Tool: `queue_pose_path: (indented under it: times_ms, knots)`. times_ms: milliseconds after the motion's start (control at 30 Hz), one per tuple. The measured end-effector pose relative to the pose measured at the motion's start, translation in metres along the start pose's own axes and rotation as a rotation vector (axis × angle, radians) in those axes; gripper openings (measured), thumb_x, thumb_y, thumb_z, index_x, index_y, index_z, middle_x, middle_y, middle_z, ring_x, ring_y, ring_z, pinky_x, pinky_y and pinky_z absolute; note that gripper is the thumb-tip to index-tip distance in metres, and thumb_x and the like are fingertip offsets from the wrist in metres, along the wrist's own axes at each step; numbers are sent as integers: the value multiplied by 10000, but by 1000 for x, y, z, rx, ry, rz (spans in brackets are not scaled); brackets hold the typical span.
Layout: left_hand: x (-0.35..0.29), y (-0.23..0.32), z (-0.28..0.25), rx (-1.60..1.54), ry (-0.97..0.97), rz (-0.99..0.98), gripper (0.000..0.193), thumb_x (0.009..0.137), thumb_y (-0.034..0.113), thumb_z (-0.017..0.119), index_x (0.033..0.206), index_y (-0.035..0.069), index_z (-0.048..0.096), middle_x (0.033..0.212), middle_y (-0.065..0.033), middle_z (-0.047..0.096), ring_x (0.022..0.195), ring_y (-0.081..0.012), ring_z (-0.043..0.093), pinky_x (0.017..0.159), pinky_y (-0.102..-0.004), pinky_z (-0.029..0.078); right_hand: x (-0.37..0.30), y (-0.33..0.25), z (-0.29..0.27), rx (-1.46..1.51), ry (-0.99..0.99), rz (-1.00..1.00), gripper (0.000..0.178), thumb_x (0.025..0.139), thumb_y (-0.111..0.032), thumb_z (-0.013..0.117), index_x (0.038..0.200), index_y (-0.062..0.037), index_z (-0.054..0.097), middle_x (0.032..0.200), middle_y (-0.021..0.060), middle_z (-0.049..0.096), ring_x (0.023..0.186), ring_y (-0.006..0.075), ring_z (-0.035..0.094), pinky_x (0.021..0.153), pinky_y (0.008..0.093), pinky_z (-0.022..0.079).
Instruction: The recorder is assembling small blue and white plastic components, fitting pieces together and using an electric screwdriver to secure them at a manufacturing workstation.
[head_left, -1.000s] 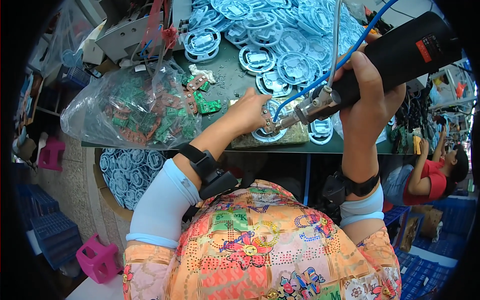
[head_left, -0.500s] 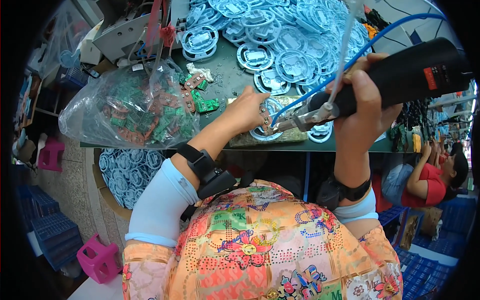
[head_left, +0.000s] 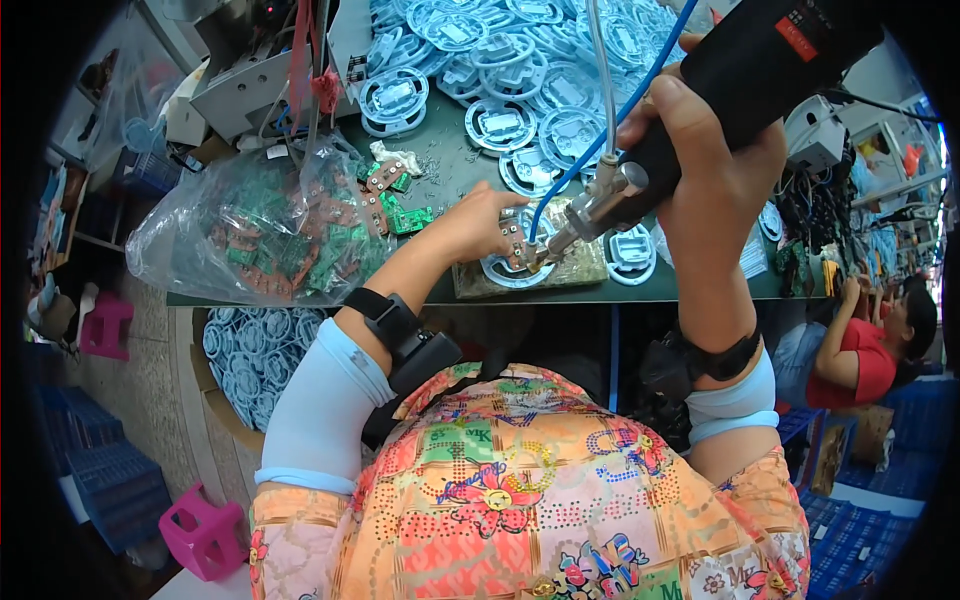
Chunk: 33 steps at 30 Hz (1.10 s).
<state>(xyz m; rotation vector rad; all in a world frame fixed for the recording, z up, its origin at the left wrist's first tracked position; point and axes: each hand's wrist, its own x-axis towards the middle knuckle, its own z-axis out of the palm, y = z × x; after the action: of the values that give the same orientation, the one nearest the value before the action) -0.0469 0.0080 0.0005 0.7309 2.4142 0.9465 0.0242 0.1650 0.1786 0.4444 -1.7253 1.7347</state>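
My right hand [head_left: 715, 170] is wrapped around a black powered screwdriver [head_left: 765, 80], tilted with its metal nose [head_left: 590, 215] down and to the left. A blue hose [head_left: 615, 135] and a clear tube run to that nose. Under the tip lies a round light blue plastic part [head_left: 505, 277] with a brown circuit board [head_left: 513, 240] on it, resting on a flat block [head_left: 585, 268]. From the left, my left hand [head_left: 478, 225] holds this part and board, its index finger stretched along the far side; the thumb is hidden.
Light blue parts [head_left: 500, 125] are heaped at the back. A clear bag [head_left: 270, 235] of green and brown boards lies left, beside loose screws [head_left: 430, 165]. One finished-looking blue part [head_left: 630, 255] sits right of the block. A box of parts [head_left: 250, 360] stands below; a person [head_left: 850, 350] sits right.
The screwdriver has tipped steeper, its body rising up and leftward with my right hand. Its tip stays at the part. My left hand has barely shifted; the whole view has moved slightly.
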Motion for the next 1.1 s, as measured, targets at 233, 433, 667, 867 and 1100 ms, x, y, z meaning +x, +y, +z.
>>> queue_pose_path:
  times_ms: [233, 433, 667, 867, 1100]
  knots:
    - [-4, 4, -3, -5, 3, -2, 722, 675, 104, 842, 1353, 178, 607, 1146, -181, 519, 1039, -359, 604, 943, -409, 495, -2, 10, -1, 19, -16, 3, 380, 880, -26, 625, 1209, 104, 483, 773, 119, 612, 619, 196, 641, 602, 317, 537]
    - [-4, 5, -3, -1, 3, -16, 695, 701, 147, 823, 1360, 185, 603, 1158, -191, 530, 1045, -367, 603, 939, -400, 495, -3, 14, 1, 24, -4, 12, 348, 883, -29, 621, 1182, 94, 491, 774, 117, 608, 619, 195, 637, 600, 315, 535]
    - [-4, 7, -2, 15, -10, 2, 718, 691, 110, 812, 1370, 191, 594, 1161, -203, 527, 1043, -376, 608, 930, -413, 500, -17, 15, -6, 87, 73, -2, 260, 859, -4, 618, 1096, 44, 523, 785, 106, 588, 610, 175, 597, 588, 321, 527]
    - [-2, -6, 3, -64, 5, -3, 799, 666, 96, 829, 1408, 142, 536, 1198, -206, 521, 1107, -383, 592, 964, -425, 482, -4, 11, -4, 90, -9, 37, 360, 858, 2, 630, 1193, 79, 524, 785, 105, 610, 627, 183, 633, 601, 323, 535]
    - [-8, -6, 9, -34, 84, -59, 697, 690, 218, 862, 1282, 17, 553, 1236, -210, 538, 1181, -382, 552, 989, -431, 460, 27, 22, 7, 17, -24, -99, 275, 855, -6, 657, 1111, 53, 578, 732, 113, 648, 592, 180, 652, 567, 283, 524]
